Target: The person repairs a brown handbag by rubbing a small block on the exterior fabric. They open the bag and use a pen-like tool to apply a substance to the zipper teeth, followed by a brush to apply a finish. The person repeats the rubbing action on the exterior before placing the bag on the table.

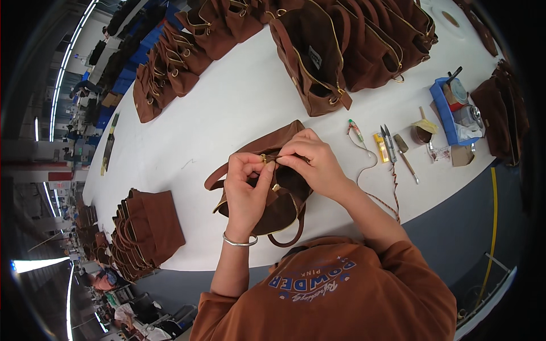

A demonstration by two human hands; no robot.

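A brown handbag [267, 139] with gold zip edging lies on the white table in front of me, its mouth open toward my body. Over its opening my two hands meet, fingertips almost touching. My left hand [248, 184], with a silver bangle at the wrist, pinches the bag's zip near a gold metal piece [264, 158]. My right hand [315, 162] pinches the brown edge right beside it. The exact bit between the fingertips is too small to make out. One handle loop [290, 236] hangs toward me, below the bag.
Rows of brown handbags stand at the far side [364, 45] and far left [170, 68]; a stack of bags [151, 227] is at near left. To my right lie snips [388, 142], a yellow box [380, 149], a brush [409, 167], a cup [421, 134] and a blue tray [446, 113].
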